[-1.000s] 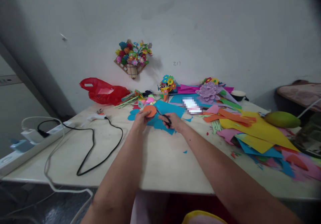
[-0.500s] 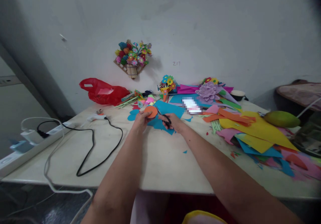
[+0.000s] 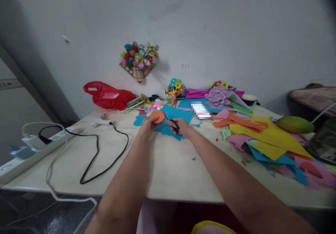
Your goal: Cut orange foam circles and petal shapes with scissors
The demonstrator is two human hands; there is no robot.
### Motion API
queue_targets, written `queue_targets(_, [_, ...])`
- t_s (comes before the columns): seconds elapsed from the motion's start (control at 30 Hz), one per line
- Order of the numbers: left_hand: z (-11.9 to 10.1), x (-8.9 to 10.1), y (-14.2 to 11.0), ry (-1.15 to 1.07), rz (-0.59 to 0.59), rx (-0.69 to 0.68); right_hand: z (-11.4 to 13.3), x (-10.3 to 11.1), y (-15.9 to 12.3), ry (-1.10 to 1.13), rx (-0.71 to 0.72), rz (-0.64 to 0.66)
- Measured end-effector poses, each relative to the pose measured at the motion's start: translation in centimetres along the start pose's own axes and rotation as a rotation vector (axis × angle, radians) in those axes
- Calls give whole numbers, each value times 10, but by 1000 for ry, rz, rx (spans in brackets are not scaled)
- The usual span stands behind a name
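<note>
An orange disc (image 3: pixel 157 116) of paper or thin foam is pinched between the thumb and fingers of my left hand (image 3: pixel 147 126). My right hand (image 3: pixel 181 127) is closed round the black handles of a pair of scissors (image 3: pixel 174 124). The blades point up and left, close to the disc's right edge; whether they touch it I cannot tell. Under both hands lies a blue sheet (image 3: pixel 181 113) with cut edges. Just left of the disc are blue cut circles (image 3: pixel 138 121) on the table.
A phone (image 3: pixel 201 110) lies behind my right hand. Coloured sheets and scraps (image 3: pixel 273 136) pile up on the right beside a green-yellow fruit (image 3: pixel 295 124). A red plastic bag (image 3: pixel 109 96) sits back left. A black cable (image 3: pixel 97 150) loops near a power strip (image 3: pixel 34 151). Craft flowers (image 3: pixel 174 87) stand by the wall.
Almost nothing differs. The orange disc has shifted very slightly to the left, and both hands keep their grip.
</note>
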State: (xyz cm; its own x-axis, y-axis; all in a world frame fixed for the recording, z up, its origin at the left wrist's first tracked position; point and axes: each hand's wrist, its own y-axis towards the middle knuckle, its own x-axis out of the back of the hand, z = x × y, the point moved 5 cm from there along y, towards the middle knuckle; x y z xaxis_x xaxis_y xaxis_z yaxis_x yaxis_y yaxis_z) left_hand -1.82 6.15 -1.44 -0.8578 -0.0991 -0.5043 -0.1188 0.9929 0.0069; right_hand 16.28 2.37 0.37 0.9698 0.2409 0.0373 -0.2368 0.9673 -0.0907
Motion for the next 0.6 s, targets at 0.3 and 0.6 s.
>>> queue_targets(0.3, [-3, -1, -3, -12, -29, 25, 1, 0, -1, 6, -23, -9])
queue_targets(0.6, [-3, -2, -4, -34, -49, 36, 2, -2, -2, 2, -27, -9])
